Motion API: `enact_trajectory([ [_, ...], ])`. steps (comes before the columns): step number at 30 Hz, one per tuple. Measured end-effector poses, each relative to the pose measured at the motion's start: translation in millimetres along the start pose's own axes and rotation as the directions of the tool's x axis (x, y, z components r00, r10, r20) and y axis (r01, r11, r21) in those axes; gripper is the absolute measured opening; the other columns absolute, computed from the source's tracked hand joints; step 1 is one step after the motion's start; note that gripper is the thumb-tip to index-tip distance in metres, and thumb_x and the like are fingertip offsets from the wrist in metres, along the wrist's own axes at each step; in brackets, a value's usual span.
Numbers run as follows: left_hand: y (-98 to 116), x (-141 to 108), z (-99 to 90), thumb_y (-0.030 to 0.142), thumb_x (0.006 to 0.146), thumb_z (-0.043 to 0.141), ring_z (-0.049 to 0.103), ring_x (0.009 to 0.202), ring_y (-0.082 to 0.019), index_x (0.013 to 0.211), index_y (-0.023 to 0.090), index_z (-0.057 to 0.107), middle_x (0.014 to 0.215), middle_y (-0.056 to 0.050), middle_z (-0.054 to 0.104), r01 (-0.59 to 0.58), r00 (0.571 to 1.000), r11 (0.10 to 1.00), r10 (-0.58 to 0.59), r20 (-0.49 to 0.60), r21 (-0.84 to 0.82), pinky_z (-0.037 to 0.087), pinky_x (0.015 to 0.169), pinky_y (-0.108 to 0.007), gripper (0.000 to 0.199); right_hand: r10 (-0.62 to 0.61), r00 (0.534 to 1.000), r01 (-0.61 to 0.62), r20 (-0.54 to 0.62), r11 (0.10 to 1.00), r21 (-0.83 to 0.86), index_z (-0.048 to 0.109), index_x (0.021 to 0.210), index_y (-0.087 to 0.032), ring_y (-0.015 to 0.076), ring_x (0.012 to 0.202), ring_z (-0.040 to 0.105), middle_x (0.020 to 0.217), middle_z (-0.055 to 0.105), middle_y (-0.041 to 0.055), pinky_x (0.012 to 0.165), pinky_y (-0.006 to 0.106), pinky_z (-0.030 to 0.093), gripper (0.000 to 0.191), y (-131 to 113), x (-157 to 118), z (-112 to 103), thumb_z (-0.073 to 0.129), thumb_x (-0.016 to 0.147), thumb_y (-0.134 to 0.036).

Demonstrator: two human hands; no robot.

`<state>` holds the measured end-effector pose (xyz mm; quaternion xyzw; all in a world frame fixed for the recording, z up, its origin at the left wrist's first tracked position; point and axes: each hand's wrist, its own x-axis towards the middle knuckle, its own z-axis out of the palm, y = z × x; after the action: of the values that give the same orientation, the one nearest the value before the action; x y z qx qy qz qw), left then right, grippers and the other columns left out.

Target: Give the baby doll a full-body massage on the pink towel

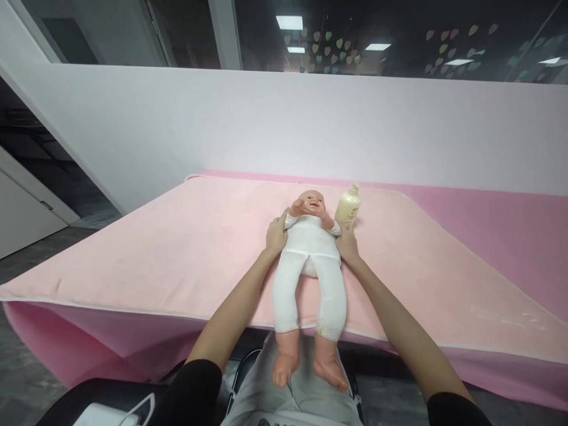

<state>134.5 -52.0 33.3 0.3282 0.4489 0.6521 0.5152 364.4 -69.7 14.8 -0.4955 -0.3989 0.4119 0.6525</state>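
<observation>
A baby doll (310,239) in a white cloth body and leggings lies on its back, its head toward the wall. Its bare feet hang past the table's front edge, above my lap. My left hand (277,234) holds the doll's side by its upper arm, with the fingers partly hidden behind it. On the other side, my right hand (347,242) grips the doll near its sleeve and torso. Just beyond my right hand stands a pale yellow pump bottle (348,205), its lower part partly covered by that hand.
A light pink towel (177,248) covers most of the table, over a darker pink cloth (501,236) that shows at the right and hangs down in front. Behind stands a white wall (355,130) with dark glass above. A white device (106,416) lies at lower left.
</observation>
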Motion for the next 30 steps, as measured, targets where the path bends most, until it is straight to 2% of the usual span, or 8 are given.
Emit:
enact_trajectory([
  [2, 2.2, -1.8, 1.2, -0.013, 0.057, 0.051, 0.047, 0.119, -0.025, 0.092, 0.025, 0.069, 0.091, -0.007, 0.063, -0.128, 0.99, 0.983, 0.117, 0.084, 0.133, 0.036, 0.101, -0.026, 0.055, -0.141, 0.99, 0.135, -0.007, 0.957, -0.255, 0.068, 0.095, -0.027, 0.0167, 0.104, 0.054, 0.109, 0.055, 0.0007, 0.097, 0.024, 0.042, 0.05, -3.6, -3.4, 0.6, 0.052, 0.062, 0.008],
  [5, 3.2, -1.0, 0.9, -0.007, 0.063, 0.052, 0.046, 0.12, -0.027, 0.101, 0.028, 0.069, 0.099, -0.009, 0.062, -0.274, 0.96, 0.864, 0.219, 0.175, 0.423, 0.032, 0.106, -0.033, 0.055, -0.209, 0.976, 0.21, 0.063, 0.824, -0.526, 0.067, 0.105, -0.028, 0.019, 0.095, 0.057, 0.108, 0.054, 0.0034, 0.09, 0.028, 0.045, 0.048, -9.6, -8.6, 0.8, 0.052, 0.069, 0.0],
  [8, 2.2, 2.3, -0.2, 0.001, 0.075, 0.046, 0.046, 0.12, -0.026, 0.123, 0.034, 0.059, 0.119, -0.006, 0.058, -0.468, 0.883, 0.453, 0.267, 0.385, 0.759, 0.033, 0.105, -0.039, 0.059, -0.168, 0.969, 0.243, 0.179, 0.551, -0.798, 0.059, 0.12, -0.029, 0.0213, 0.088, 0.058, 0.112, 0.051, 0.007, 0.08, 0.032, 0.046, 0.047, -17.6, -13.7, 1.0, 0.045, 0.079, -0.009],
  [10, 0.9, 5.1, -0.8, 0.002, 0.079, 0.04, 0.047, 0.119, -0.025, 0.133, 0.033, 0.05, 0.126, -0.007, 0.054, -0.567, 0.812, 0.163, 0.276, 0.515, 0.807, 0.035, 0.103, -0.039, 0.063, -0.129, 0.967, 0.251, 0.218, 0.374, -0.893, 0.054, 0.126, -0.029, 0.0216, 0.085, 0.058, 0.115, 0.05, 0.0088, 0.074, 0.032, 0.045, 0.048, -22.8, -16.2, 1.9, 0.04, 0.084, -0.013],
  [13, -0.5, 8.5, -1.8, 0.001, 0.079, 0.037, 0.048, 0.116, -0.025, 0.136, 0.03, 0.047, 0.128, -0.009, 0.054, -0.609, 0.756, -0.021, 0.285, 0.589, 0.793, 0.038, 0.099, -0.037, 0.065, -0.104, 0.969, 0.242, 0.222, 0.245, -0.939, 0.051, 0.129, -0.03, 0.0214, 0.083, 0.058, 0.115, 0.05, 0.0096, 0.069, 0.03, 0.042, 0.048, -27.2, -17.9, 3.7, 0.037, 0.086, -0.016],
  [16, 0.0, 9.7, -3.4, 0.0, 0.077, 0.037, 0.05, 0.114, -0.025, 0.137, 0.03, 0.046, 0.126, -0.009, 0.055, -0.619, 0.755, 0.001, 0.278, 0.594, 0.785, 0.041, 0.095, -0.036, 0.068, -0.102, 0.969, 0.241, 0.224, 0.213, -0.947, 0.05, 0.13, -0.03, 0.0214, 0.083, 0.058, 0.115, 0.051, 0.0091, 0.066, 0.029, 0.04, 0.048, -27.1, -17.7, 3.7, 0.035, 0.086, -0.016],
  [22, 2.3, 8.9, -6.1, -0.001, 0.068, 0.039, 0.053, 0.106, -0.025, 0.137, 0.026, 0.045, 0.111, -0.009, 0.061, -0.631, 0.775, 0.253, 0.251, 0.58, 0.734, 0.042, 0.093, -0.037, 0.074, -0.104, 0.962, 0.27, 0.252, 0.238, -0.933, 0.046, 0.133, -0.028, 0.022, 0.087, 0.058, 0.118, 0.053, 0.009, 0.068, 0.029, 0.04, 0.05, -25.6, -17.1, -0.8, 0.032, 0.087, -0.015],
  [30, -0.2, 8.0, -6.7, -0.001, 0.068, 0.039, 0.052, 0.107, -0.028, 0.139, 0.026, 0.041, 0.109, -0.01, 0.06, -0.604, 0.795, 0.249, 0.264, 0.547, 0.757, 0.044, 0.091, -0.04, 0.076, -0.098, 0.962, 0.273, 0.256, 0.278, -0.921, 0.045, 0.133, -0.024, 0.0235, 0.093, 0.057, 0.119, 0.054, 0.0101, 0.073, 0.031, 0.042, 0.047, -28.9, -18.4, -1.3, 0.033, 0.088, -0.018],
])
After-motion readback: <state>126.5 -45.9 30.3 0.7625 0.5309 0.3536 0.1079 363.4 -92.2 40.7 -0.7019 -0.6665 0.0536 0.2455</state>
